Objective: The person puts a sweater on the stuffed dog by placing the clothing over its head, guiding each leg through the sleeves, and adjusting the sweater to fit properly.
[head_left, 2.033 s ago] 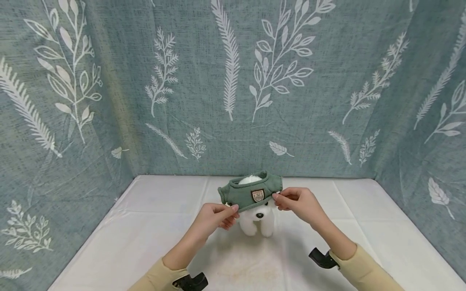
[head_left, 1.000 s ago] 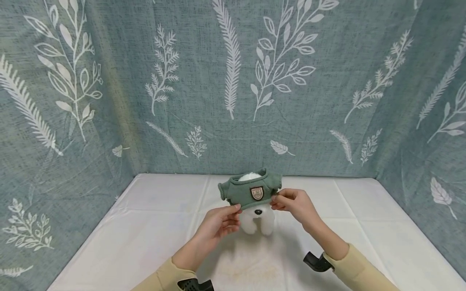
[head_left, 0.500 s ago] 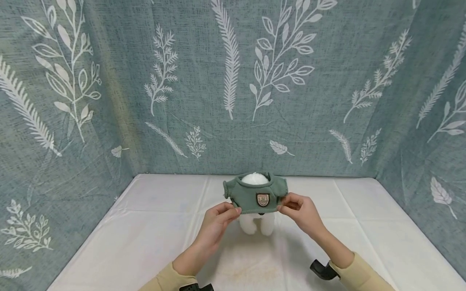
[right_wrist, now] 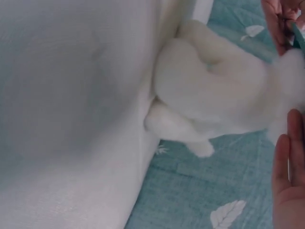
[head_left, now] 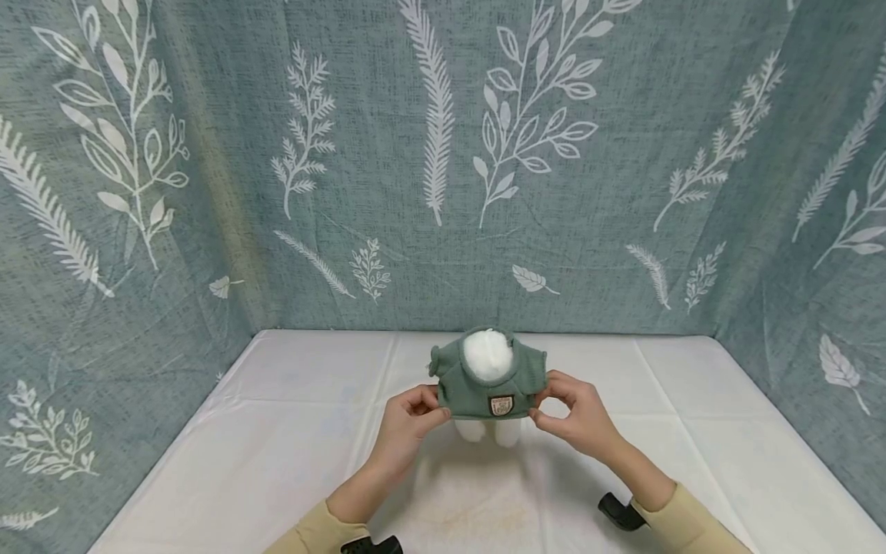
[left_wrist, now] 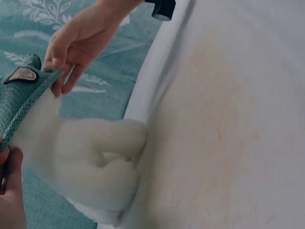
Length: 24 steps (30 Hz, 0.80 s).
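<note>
A small green shirt [head_left: 465,391] with a shield badge sits over the head of a white plush dog [head_left: 487,355] in the head view. White fur shows through its neck opening, and the face is covered. My left hand [head_left: 403,431] pinches the hem at the left corner, thumb in front. At the opposite corner my right hand [head_left: 581,419] holds the hem between thumb and fingers. Below the hem, the left wrist view shows the dog's bare white body [left_wrist: 81,162] and legs. In the right wrist view, the shirt is mostly out of frame beyond the plush dog [right_wrist: 214,90].
The dog stands on a white cloth-covered table [head_left: 291,431], towards its back edge. A blue-green curtain [head_left: 388,154] with white leaf prints encloses the back and both sides. Black wrist devices [head_left: 621,513] sit at both sleeves.
Both hands have drawn the shirt down over the dog's head. The nose, visible earlier, is now covered, and more white fur shows through the neck opening.
</note>
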Tool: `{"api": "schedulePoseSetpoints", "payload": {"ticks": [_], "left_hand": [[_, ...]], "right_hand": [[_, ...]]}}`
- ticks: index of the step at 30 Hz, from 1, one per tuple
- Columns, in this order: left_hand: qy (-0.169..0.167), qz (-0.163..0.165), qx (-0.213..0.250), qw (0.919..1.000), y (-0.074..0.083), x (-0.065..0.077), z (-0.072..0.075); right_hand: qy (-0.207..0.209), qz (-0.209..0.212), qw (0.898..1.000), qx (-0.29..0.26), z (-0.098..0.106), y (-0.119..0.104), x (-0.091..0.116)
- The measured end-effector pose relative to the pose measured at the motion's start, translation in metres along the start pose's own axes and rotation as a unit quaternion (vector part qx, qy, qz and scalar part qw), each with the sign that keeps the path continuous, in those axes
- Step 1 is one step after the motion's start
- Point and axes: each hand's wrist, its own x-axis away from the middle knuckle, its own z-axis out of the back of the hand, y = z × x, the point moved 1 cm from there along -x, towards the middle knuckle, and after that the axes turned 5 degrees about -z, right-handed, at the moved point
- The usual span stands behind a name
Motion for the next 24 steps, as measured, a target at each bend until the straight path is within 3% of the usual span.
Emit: {"api": "schedulePoseSetpoints", "payload": {"ticks": [6,15,19,24], "left_hand": [[0.0,0.005,-0.019,0.9998,-0.005,-0.002,0.001],[0.016,0.042,-0.056,0.9974,-0.015,-0.008,-0.001],[0.014,0.055,-0.06,0.9966,-0.017,-0.009,-0.001],[-0.012,0.057,-0.067,0.996,-0.017,-0.009,0.0]], "right_hand": [[0.028,0.016,0.997,0.069,-0.005,0.017,0.003],[0.057,-0.105,0.987,0.104,-0.013,0.032,0.006],[0.06,-0.126,0.985,0.103,-0.017,0.031,0.007],[0.045,-0.153,0.985,0.071,-0.015,0.028,0.008]]}}
